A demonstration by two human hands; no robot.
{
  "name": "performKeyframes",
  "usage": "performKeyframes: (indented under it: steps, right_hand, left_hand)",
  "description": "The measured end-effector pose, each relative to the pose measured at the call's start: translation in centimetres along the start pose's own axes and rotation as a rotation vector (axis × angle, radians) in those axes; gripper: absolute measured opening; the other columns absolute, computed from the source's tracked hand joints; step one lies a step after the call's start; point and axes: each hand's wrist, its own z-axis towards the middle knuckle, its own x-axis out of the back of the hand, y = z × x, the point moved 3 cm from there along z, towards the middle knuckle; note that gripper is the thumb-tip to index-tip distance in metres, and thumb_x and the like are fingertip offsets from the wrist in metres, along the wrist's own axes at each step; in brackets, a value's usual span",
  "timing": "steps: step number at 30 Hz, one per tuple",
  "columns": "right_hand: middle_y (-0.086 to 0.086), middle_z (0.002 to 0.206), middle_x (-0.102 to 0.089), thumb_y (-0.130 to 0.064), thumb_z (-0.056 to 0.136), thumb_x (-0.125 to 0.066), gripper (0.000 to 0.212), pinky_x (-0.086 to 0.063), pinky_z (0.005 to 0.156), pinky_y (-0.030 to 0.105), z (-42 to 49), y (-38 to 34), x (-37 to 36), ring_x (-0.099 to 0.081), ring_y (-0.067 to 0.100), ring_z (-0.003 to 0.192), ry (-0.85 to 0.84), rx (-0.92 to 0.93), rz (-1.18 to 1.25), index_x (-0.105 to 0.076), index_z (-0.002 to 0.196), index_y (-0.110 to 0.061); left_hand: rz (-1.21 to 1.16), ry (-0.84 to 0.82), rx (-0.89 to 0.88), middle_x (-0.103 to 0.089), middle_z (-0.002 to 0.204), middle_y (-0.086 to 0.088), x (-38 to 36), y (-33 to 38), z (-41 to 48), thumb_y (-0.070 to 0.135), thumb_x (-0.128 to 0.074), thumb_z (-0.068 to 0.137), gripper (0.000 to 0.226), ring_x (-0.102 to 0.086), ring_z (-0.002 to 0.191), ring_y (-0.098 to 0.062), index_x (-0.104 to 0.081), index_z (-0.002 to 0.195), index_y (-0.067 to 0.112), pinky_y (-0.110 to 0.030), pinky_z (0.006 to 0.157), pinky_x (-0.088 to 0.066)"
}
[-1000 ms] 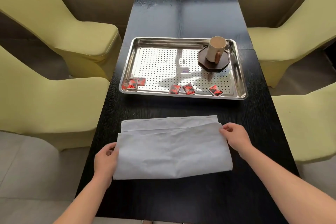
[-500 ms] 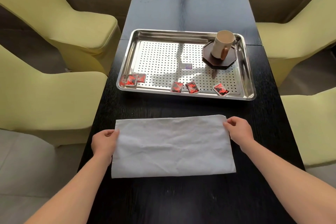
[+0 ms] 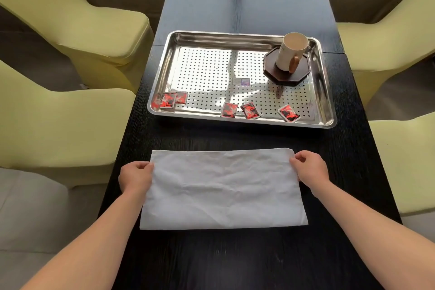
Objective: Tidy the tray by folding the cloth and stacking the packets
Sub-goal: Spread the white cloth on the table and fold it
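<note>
1. Since 1 s ago, top layer of cloth (image 3: 223, 188) now lies flat, edges matched; both hands sit further fwd.
2. Left hand (image 3: 135, 176) fingers curled, pinching left edge; right hand (image 3: 310, 169) fingers pinching right far corner.
3. Cloth flat on counter (image 3: 247, 261) betw. fingers; tray (image 3: 326, 101) w/ packets (image 3: 249, 110) beyond fingertips.

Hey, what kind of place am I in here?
Probably a tea room or lounge seating area: a long dark table flanked by yellow-green covered chairs, with a perforated steel tray holding a mug and packets.
</note>
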Motion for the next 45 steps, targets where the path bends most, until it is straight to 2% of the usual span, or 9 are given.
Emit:
performKeyframes:
  steps: [13, 19, 23, 26, 28, 32, 39, 43, 45]
  right_hand:
    - [-0.008, 0.080, -0.064, -0.033, 0.093, -0.065, 0.010, -0.051, 0.069, 0.036, 0.8, -0.2, -0.9, -0.060, 0.014, 0.077, 0.049, 0.053, -0.142, -0.065, 0.086, -0.026]
    - [-0.001, 0.093, -0.063, -0.029, 0.092, -0.068, 0.028, -0.054, 0.075, 0.038, 0.0, -0.3, -1.0, -0.061, 0.017, 0.085, 0.091, 0.045, -0.057, -0.062, 0.117, -0.017]
    - [0.006, 0.133, -0.057, -0.023, 0.091, -0.069, 0.046, -0.050, 0.086, 0.042, -2.6, -0.9, -1.3, -0.051, 0.027, 0.120, 0.245, 0.316, -0.226, -0.054, 0.134, -0.017]
    - [0.001, 0.163, -0.029, -0.038, 0.095, -0.060, 0.066, -0.035, 0.115, 0.048, -4.7, -0.9, -4.0, -0.026, 0.027, 0.148, 0.065, 0.512, -0.479, -0.035, 0.153, -0.019]
    - [-0.002, 0.169, -0.009, -0.050, 0.099, -0.045, 0.072, -0.015, 0.124, 0.047, -5.2, -0.3, -5.8, -0.006, 0.026, 0.155, -0.046, 0.509, -0.615, -0.019, 0.159, -0.020]
    - [-0.005, 0.169, 0.004, -0.060, 0.098, -0.027, 0.075, 0.001, 0.124, 0.048, -5.1, 0.6, -6.4, 0.008, 0.024, 0.155, -0.058, 0.500, -0.688, -0.009, 0.160, -0.021]
    - [0.001, 0.169, 0.003, -0.059, 0.098, -0.031, 0.075, -0.008, 0.125, 0.050, -10.3, 4.4, -4.3, 0.006, 0.025, 0.155, -0.042, 0.568, -0.782, -0.013, 0.160, -0.019]
    - [0.001, 0.166, 0.019, -0.068, 0.084, 0.024, 0.088, 0.000, 0.126, 0.049, -12.3, 6.6, -4.4, 0.019, 0.025, 0.153, -0.158, 0.516, -0.854, 0.008, 0.157, -0.021]
    - [0.001, 0.164, 0.024, -0.069, 0.083, 0.023, 0.087, 0.003, 0.126, 0.047, -12.2, 6.9, -4.3, 0.023, 0.023, 0.152, -0.156, 0.487, -0.833, 0.014, 0.155, -0.021]
  left_hand:
    - [0.141, 0.034, 0.001, -0.069, 0.084, -0.002, -0.9, -0.6, 0.0, 0.022, -0.064, 0.090, 0.010, -0.064, 0.080, -0.024, -0.070, 0.082, 0.019, -0.037, 0.068, -0.053]
    - [0.188, 0.086, -0.027, -0.059, 0.110, -0.007, -0.7, -0.1, -0.1, 0.020, -0.064, 0.091, 0.015, -0.057, 0.091, -0.027, -0.061, 0.105, 0.016, -0.039, 0.072, -0.048]
    - [0.447, 0.113, -0.475, -0.051, 0.124, -0.014, -1.0, 0.5, -1.8, 0.017, -0.066, 0.088, 0.031, -0.053, 0.108, -0.034, -0.058, 0.118, 0.013, -0.045, 0.081, -0.048]
    - [0.739, -0.101, -0.790, -0.033, 0.155, -0.016, -2.9, -1.1, -3.4, 0.032, -0.058, 0.095, 0.057, -0.027, 0.146, -0.035, -0.042, 0.146, 0.012, -0.048, 0.118, -0.025]
    - [0.901, -0.201, -0.763, -0.005, 0.167, -0.009, -3.7, -2.6, -3.5, 0.051, -0.038, 0.100, 0.072, 0.003, 0.154, -0.027, -0.016, 0.158, 0.016, -0.045, 0.124, -0.003]
    - [0.936, -0.207, -0.709, 0.009, 0.167, -0.007, -3.7, -3.4, -3.8, 0.059, -0.028, 0.099, 0.078, 0.012, 0.153, -0.027, -0.001, 0.159, 0.017, -0.047, 0.124, 0.000]
    - [0.673, -0.011, -0.342, -0.040, 0.144, -0.019, 1.2, -6.0, -8.5, 0.054, -0.059, 0.090, 0.078, -0.038, 0.131, -0.037, -0.033, 0.150, 0.012, -0.055, 0.102, -0.040]
    - [0.718, -0.095, -0.161, -0.042, 0.135, -0.018, 2.1, -8.2, -10.3, 0.057, -0.066, 0.083, 0.087, -0.045, 0.119, -0.035, -0.032, 0.149, 0.011, -0.050, 0.095, -0.046]
    - [0.674, -0.113, -0.125, -0.041, 0.136, -0.019, 2.3, -8.3, -10.2, 0.053, -0.073, 0.080, 0.090, -0.047, 0.120, -0.037, -0.033, 0.149, 0.010, -0.052, 0.095, -0.046]
